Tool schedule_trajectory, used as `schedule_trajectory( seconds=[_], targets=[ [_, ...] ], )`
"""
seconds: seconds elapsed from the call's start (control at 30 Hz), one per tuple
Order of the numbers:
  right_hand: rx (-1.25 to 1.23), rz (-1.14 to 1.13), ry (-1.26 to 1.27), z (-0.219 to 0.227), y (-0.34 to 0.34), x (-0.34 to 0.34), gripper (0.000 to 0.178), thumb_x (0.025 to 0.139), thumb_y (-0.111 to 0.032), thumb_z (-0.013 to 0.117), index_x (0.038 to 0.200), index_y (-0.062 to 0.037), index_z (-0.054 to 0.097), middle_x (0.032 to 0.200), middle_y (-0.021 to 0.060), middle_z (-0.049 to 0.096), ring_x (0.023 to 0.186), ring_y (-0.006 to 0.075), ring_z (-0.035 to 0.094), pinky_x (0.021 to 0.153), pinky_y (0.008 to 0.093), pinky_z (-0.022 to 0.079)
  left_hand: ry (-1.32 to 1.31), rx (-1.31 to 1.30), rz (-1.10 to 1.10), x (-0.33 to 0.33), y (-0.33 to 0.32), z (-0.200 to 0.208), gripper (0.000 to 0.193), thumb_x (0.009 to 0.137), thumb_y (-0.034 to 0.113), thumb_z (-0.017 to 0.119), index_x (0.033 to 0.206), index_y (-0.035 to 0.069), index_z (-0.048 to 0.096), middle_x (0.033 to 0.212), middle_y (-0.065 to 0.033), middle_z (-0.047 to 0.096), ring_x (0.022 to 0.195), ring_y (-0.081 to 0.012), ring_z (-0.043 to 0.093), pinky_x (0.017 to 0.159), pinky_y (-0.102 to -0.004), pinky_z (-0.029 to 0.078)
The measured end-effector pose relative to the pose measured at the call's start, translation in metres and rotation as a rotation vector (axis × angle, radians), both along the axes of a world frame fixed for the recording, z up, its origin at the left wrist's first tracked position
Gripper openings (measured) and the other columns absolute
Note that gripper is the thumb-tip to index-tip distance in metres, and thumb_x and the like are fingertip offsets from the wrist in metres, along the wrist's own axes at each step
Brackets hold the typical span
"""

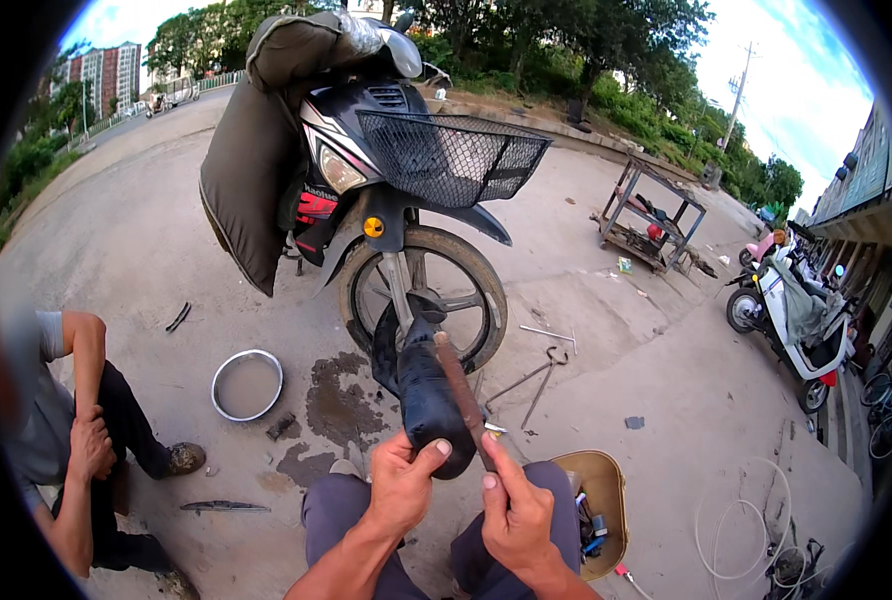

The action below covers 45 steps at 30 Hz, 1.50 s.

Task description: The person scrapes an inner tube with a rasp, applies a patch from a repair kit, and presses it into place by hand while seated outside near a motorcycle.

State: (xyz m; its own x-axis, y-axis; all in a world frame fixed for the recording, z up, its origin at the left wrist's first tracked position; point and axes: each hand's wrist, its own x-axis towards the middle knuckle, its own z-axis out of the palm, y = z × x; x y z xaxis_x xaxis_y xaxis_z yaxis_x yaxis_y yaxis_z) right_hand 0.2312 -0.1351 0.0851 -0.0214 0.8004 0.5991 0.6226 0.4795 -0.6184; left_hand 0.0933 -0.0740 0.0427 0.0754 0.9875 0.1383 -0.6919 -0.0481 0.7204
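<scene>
A black rubber inner tube [422,395] stretches from the motorcycle's front wheel [476,282] toward me, above my knees. My left hand [402,485] is closed round its near end, with the thumb on top. In my right hand [517,508] is a flat, rust-brown file [458,385], gripped at its near end with the index finger laid along it. The file's length lies against the right side of the tube, pointing away from me. The motorcycle [386,190], with a black mesh basket [456,155], stands in front of me.
A brown bin [611,490] of small items stands by my right knee. T-handled wrench [548,333] and long tongs-like tool [531,380] lie near the wheel. Left are a metal basin [247,386], wet patches and a seated person [86,430]. A metal cart [651,215] stands further off.
</scene>
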Motion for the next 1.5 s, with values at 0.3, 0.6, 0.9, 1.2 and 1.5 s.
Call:
schedule_trajectory(
  seconds=[0.3,0.6,0.9,1.2,1.5],
  targets=[
    [0.096,-0.057,-0.074,-0.018,-0.010,-0.006,0.043,0.085,0.005,0.060,0.128,0.0100,0.059,0.103,0.0240,0.072,0.064,0.0254,0.071,0.057,0.0302,0.053,0.056,-0.014,-0.009,0.005,0.002,0.002,0.019,0.089,-0.003,0.064,0.107,-0.005,0.068,0.100,-0.0087,0.073,0.087,-0.0134,0.068,0.083,-0.0280,0.054],
    [0.132,-0.117,-0.123,-0.037,-0.030,0.005,0.048,0.084,0.007,0.061,0.132,0.0030,0.059,0.101,0.0209,0.072,0.068,0.0293,0.072,0.056,0.0332,0.053,0.035,-0.015,-0.018,0.009,0.003,0.000,0.016,0.090,-0.003,0.064,0.105,-0.005,0.069,0.099,-0.0067,0.072,0.086,-0.0103,0.065,0.081,-0.0259,0.051],
    [0.057,-0.064,-0.131,-0.016,-0.039,0.004,0.043,0.088,0.005,0.059,0.131,0.0044,0.059,0.109,0.0237,0.070,0.073,0.0302,0.071,0.061,0.0342,0.054,0.070,0.015,0.000,0.007,0.001,-0.002,0.017,0.091,-0.002,0.063,0.106,-0.004,0.069,0.097,-0.0033,0.070,0.084,-0.0079,0.062,0.078,-0.0249,0.050],
    [0.231,-0.082,-0.008,-0.015,-0.016,0.014,0.043,0.085,0.006,0.058,0.128,0.0116,0.058,0.104,0.0244,0.072,0.064,0.0252,0.070,0.059,0.0284,0.052,0.015,0.012,0.044,0.006,0.001,0.007,0.019,0.091,-0.003,0.062,0.108,-0.005,0.069,0.102,-0.0052,0.071,0.088,-0.0096,0.063,0.083,-0.0258,0.049],
    [0.108,-0.042,-0.088,-0.005,0.004,-0.009,0.044,0.084,0.006,0.062,0.128,0.0079,0.060,0.106,0.0239,0.071,0.067,0.0300,0.072,0.059,0.0332,0.054,0.070,-0.023,0.015,0.004,0.000,-0.002,0.020,0.088,-0.006,0.062,0.106,-0.004,0.069,0.097,-0.0069,0.072,0.083,-0.0110,0.067,0.080,-0.0274,0.053]
  ],
)
